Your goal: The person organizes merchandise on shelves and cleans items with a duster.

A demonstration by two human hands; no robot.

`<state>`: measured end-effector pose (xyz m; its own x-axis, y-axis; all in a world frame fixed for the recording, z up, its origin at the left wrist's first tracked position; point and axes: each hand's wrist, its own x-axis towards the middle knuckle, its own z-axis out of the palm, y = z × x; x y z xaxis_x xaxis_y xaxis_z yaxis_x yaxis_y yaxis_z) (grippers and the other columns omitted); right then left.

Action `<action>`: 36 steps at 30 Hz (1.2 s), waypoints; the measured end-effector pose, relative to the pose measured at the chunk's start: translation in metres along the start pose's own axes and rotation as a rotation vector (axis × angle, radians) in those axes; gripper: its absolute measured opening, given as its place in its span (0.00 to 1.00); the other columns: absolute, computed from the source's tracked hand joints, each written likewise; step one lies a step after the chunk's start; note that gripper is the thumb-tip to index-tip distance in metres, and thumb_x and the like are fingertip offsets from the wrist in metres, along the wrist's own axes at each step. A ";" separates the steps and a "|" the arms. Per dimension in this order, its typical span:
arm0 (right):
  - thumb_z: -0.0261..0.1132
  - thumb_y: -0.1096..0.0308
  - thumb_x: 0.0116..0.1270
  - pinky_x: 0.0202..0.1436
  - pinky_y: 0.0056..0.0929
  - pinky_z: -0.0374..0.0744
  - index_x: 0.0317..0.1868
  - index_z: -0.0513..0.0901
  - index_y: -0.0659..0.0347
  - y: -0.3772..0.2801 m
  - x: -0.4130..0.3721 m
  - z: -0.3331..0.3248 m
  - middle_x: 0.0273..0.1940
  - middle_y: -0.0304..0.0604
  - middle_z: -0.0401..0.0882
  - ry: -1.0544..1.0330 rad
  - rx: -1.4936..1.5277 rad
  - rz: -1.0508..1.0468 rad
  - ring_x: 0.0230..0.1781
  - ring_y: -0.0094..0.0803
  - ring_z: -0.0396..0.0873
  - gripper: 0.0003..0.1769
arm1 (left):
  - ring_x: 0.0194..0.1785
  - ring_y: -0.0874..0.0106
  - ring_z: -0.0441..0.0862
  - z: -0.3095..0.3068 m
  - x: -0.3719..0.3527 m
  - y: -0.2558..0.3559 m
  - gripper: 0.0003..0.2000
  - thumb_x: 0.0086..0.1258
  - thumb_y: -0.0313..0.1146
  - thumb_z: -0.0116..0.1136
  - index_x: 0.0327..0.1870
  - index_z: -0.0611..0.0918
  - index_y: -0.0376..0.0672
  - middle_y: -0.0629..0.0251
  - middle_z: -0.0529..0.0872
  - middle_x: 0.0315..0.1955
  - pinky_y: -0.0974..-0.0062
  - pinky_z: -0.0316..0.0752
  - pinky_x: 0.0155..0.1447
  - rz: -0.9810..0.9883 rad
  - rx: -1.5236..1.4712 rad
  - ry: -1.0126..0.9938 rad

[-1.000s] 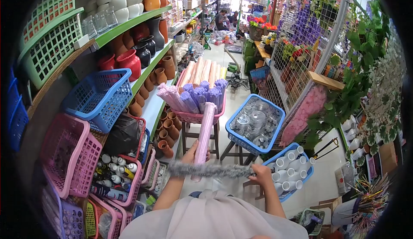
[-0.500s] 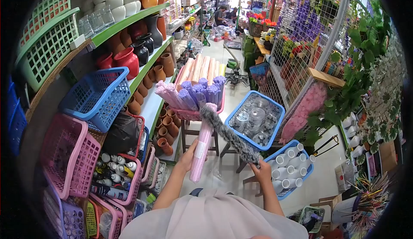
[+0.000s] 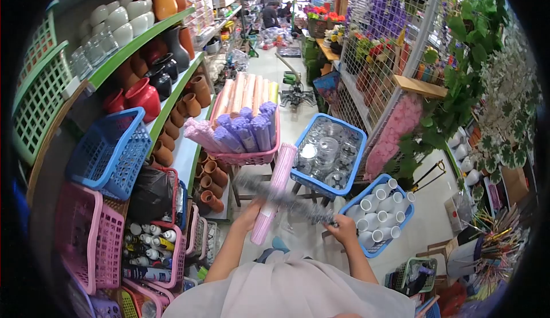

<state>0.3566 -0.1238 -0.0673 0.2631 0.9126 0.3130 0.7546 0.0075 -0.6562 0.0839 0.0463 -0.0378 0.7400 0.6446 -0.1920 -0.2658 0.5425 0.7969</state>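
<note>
My left hand (image 3: 247, 217) is closed around a long bundle of pink chenille stems (image 3: 281, 172) with a white label, tilted with its top leaning away to the right. My right hand (image 3: 345, 229) grips the end of a grey fluffy duster (image 3: 303, 206). Blurred by motion, the duster lies across the front of the bundle, below its middle. Just beyond is a pink basket (image 3: 243, 159) on a stool, filled with purple, pale pink and peach bundles (image 3: 243, 132).
A blue basket of clear glass containers (image 3: 360, 172) stands ahead on the right. Nearer sits a blue basket of white vases (image 3: 375, 250). Shelves with pots (image 3: 143, 97) and stacked baskets (image 3: 106, 249) line the left. A wire mesh rack (image 3: 378, 49) flanks the right. A person (image 3: 270, 14) is far down the aisle.
The duster has swept down along the pink bundle, from its top end to below its middle. My view has shifted slightly to the right. Both hands keep their holds.
</note>
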 end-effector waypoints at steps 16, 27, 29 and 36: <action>0.67 0.49 0.58 0.35 0.45 0.75 0.36 0.83 0.61 0.022 0.055 -0.017 0.28 0.54 0.81 0.219 -0.101 0.441 0.33 0.55 0.79 0.21 | 0.51 0.80 0.74 0.020 0.099 0.016 0.28 0.75 0.47 0.47 0.71 0.60 0.42 0.67 0.75 0.55 0.80 0.72 0.52 -0.055 0.148 0.045; 0.64 0.49 0.60 0.45 0.50 0.76 0.56 0.72 0.57 0.054 0.146 0.026 0.39 0.61 0.82 0.068 -0.188 0.576 0.42 0.57 0.80 0.29 | 0.52 0.81 0.74 0.016 0.145 0.059 0.26 0.76 0.45 0.46 0.71 0.61 0.44 0.68 0.74 0.56 0.81 0.71 0.52 -0.048 0.171 0.016; 0.66 0.55 0.58 0.46 0.49 0.76 0.58 0.72 0.52 0.072 0.149 0.041 0.42 0.58 0.81 0.025 -0.143 0.542 0.45 0.54 0.80 0.27 | 0.49 0.81 0.74 0.014 0.153 0.063 0.25 0.76 0.45 0.44 0.70 0.63 0.46 0.70 0.76 0.52 0.81 0.72 0.50 0.000 0.208 0.021; 0.68 0.62 0.57 0.52 0.44 0.75 0.56 0.73 0.52 0.085 0.141 0.057 0.47 0.51 0.77 -0.041 -0.266 0.413 0.50 0.50 0.76 0.26 | 0.49 0.79 0.73 0.020 0.160 0.075 0.27 0.76 0.45 0.46 0.71 0.61 0.46 0.68 0.74 0.54 0.80 0.71 0.51 0.038 0.218 -0.006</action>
<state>0.4240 0.0288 -0.1180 0.5526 0.8328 0.0327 0.7211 -0.4581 -0.5197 0.1947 0.1788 0.0026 0.7355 0.6592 -0.1565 -0.1545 0.3881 0.9086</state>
